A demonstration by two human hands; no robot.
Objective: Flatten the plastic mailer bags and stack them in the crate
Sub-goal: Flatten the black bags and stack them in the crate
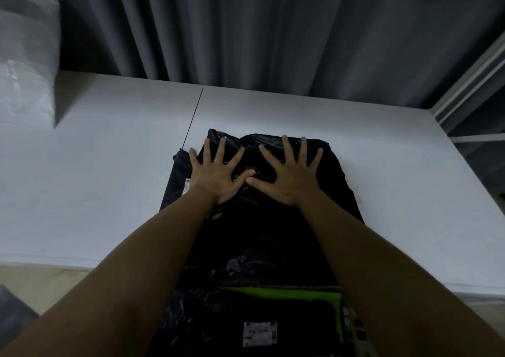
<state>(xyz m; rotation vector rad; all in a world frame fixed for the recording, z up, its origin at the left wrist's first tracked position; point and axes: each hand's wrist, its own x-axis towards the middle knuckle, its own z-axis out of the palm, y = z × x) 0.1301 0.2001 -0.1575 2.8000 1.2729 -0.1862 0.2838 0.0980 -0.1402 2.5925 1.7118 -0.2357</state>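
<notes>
Left hand (218, 173) and right hand (287, 176) flat, fingers spread, pressing black bag (259, 228) (thumbs touching) on white table (95, 179).

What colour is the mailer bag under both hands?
Black, glossy and wrinkled; mailer bag shows best in the head view.

- We see a white table (369, 165) with a thin dark seam (194, 113) across its top.
- Behind it, we see dark grey pleated curtains (246, 29).
- At far right we make out a pale frame (470, 83).
- Below the table's near left edge, we see a strip of beige floor (54, 283).
</notes>
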